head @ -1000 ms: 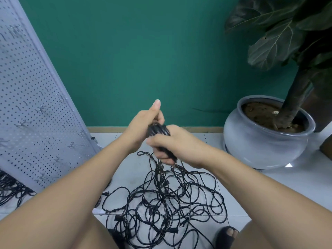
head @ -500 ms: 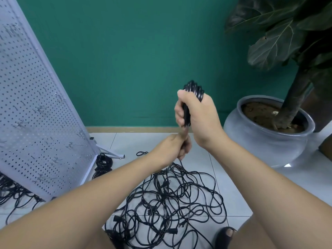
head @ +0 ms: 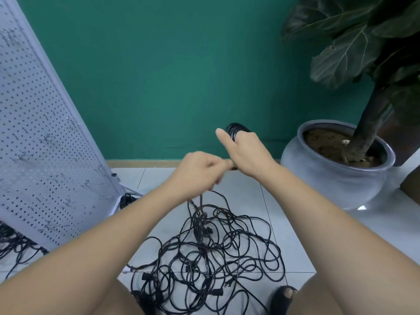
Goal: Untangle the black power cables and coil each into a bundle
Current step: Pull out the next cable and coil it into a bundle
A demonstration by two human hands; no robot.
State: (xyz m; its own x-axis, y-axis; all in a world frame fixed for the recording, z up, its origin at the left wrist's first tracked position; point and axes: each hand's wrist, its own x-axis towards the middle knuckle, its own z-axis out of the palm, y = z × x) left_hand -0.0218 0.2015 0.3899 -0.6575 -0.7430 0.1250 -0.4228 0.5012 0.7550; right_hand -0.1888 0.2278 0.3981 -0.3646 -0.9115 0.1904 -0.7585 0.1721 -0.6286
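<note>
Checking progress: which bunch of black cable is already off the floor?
The coiled bundle gripped in the right hand; the tangled pile lies on the tiles.

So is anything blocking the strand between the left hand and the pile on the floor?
No separate object shows there. The strand drops from the left hand straight into the tangled pile, where it is knotted among other loops. The right hand holds the coiled bundle clear above.
</note>
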